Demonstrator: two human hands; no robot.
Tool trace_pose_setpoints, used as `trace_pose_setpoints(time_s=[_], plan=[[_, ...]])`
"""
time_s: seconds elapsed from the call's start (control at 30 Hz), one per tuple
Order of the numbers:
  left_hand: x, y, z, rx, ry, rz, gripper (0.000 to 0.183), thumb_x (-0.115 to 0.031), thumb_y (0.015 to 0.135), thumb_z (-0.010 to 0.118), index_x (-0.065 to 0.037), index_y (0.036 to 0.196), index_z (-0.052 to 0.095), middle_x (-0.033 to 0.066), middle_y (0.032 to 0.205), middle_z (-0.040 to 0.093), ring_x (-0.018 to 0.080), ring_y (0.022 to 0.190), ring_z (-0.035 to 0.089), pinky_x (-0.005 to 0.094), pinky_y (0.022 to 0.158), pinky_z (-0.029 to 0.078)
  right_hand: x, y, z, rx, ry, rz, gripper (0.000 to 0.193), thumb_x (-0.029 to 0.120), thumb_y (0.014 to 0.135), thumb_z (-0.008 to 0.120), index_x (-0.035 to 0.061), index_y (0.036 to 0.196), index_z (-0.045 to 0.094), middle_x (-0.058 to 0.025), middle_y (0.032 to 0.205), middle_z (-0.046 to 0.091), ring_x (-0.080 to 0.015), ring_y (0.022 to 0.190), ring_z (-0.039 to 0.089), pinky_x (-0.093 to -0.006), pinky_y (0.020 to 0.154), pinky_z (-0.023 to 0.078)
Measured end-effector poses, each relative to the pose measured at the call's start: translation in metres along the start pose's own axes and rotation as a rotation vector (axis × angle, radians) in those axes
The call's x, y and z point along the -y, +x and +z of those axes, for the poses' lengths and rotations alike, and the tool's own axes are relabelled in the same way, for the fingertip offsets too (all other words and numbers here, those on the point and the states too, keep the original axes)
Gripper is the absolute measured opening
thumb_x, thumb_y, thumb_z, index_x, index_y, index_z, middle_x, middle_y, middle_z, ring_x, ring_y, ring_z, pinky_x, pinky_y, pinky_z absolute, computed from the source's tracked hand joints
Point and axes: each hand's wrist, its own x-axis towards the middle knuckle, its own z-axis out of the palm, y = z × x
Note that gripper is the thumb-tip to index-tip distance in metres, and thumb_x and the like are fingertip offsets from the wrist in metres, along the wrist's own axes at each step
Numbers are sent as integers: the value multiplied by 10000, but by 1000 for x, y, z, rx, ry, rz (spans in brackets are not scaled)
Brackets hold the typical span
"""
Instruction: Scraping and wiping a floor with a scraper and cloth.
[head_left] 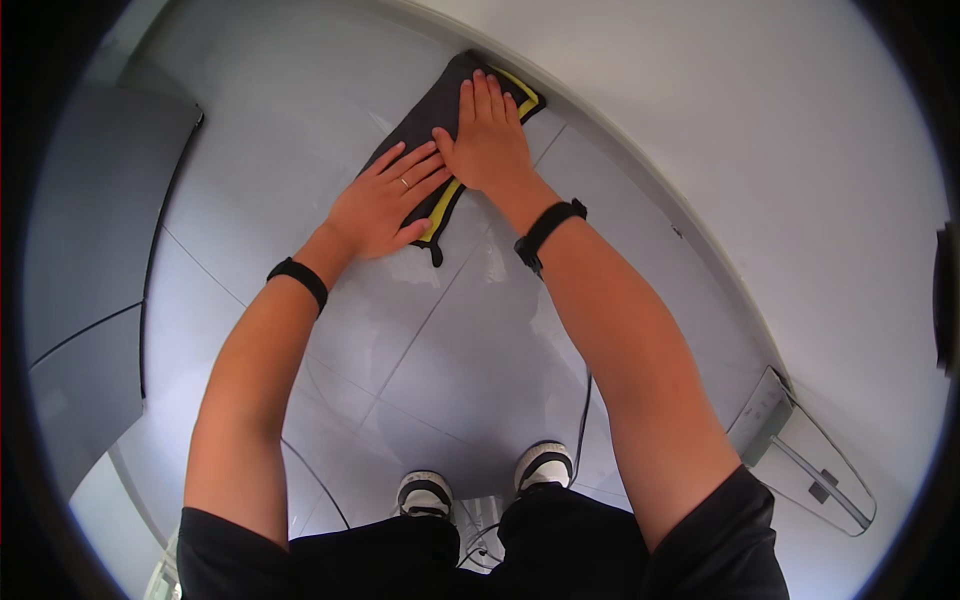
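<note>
A dark grey cleaning cloth point(433, 112) with yellow and black edging lies folded on the tiled floor, close to the wall. Both of my hands press down flat on it. My left hand point(385, 203), with a ring on one finger, covers the cloth's near left part, fingers spread. Farther off and to the right, my right hand point(488, 137) rests on the far end with its fingers stretched out. A small black loop hangs off the cloth's near corner. What lies beneath the cloth is hidden.
Light grey tiles point(440, 370) show wet-looking shine. A curved white wall point(750, 130) with a baseboard runs along the right. A dark grey cabinet point(100, 220) stands at left. A dustpan-like object point(762, 415) leans at lower right. Thin cables point(584, 420) run near my shoes point(545, 465).
</note>
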Motion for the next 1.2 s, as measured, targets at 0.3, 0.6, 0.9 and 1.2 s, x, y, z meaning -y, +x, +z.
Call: trace_pose_setpoints(time_s=[0.3,0.6,0.9,1.2], plan=[[-68,-29,25,1,-87,-39,850,-453,842,726,-34,1538,476,138,1620,438,307,1572,281,518,1285,205,-4,-81,-26,83,112,-68,848,478,1020,539,-74,1604,270,-242,1699,241,-380,1593,198,-495,1292,173],[-221,-38,74,4,-164,234,794,-514,927,655,-89,1568,458,97,1626,434,258,1560,300,497,1286,201,-48,-286,-98,264,68,126,837,342,954,644,-81,1588,296,-246,1699,237,-399,1592,195,-528,1284,177],[-220,-35,74,102,-169,329,804,-533,920,641,-135,1589,439,61,1646,413,228,1569,273,482,1297,173,-42,-295,-101,262,75,191,832,333,957,618,-98,1586,285,-271,1698,215,-424,1588,188,-534,1277,183],[-130,-13,37,153,-66,103,751,-467,904,654,-82,1532,509,129,1636,424,295,1573,287,519,1287,191,-43,-156,-55,77,214,-44,822,398,964,621,-63,1583,337,-244,1686,274,-391,1580,233,-507,1284,196]])
